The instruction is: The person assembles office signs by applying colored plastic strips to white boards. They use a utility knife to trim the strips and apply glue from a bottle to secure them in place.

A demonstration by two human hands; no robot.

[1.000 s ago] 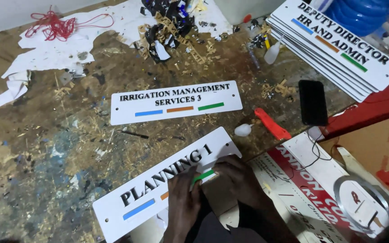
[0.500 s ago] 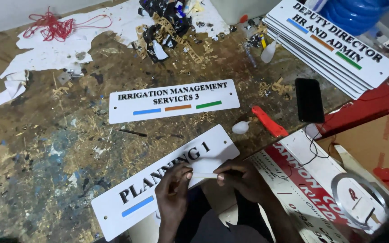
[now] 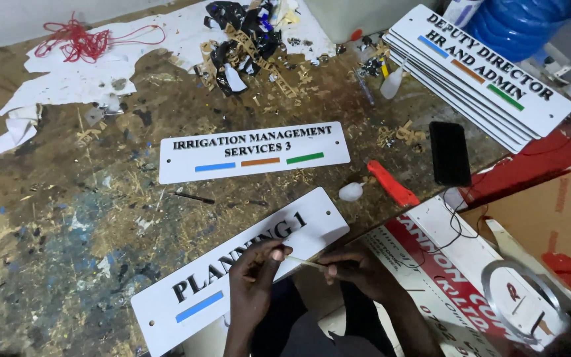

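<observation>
Compared with half a second ago, our 2 hands have drawn slightly apart and a thin pale strip [image 3: 306, 263] now shows stretched between them, where before a whitish scrap sat bunched at the fingertips. We judge that a sliver of backing or film is being pulled out straight over the near white sign plate [image 3: 199, 297]. A second ago our hands lay lower on that plate, over its coloured bars; now only its blue bar [image 3: 198, 307] shows, beside our wrist.

Our left hand [image 3: 254, 277] is closed in a pinch on the strip's left end, resting against the plate's lower edge. Our right hand [image 3: 358, 272] is curled around the strip's right end, just off the plate's right corner. The plate itself lies tilted on the counter [image 3: 67, 231], its near edge jutting toward us.

Around it: a second white sign plate [image 3: 254, 151] with 3 coloured bars lies flat further back, well apart from our hands. A stack of similar plates [image 3: 480, 76] sits at the far right, a black phone [image 3: 449, 153] beside it. An orange-red tool [image 3: 392, 184] and a small white blob [image 3: 351, 192] lie just beyond the near plate's right end, the closest things to our right hand. A red-lettered board [image 3: 431, 264] lies under our right forearm. Paper scraps, red wire [image 3: 74, 41] and debris litter the far counter.
</observation>
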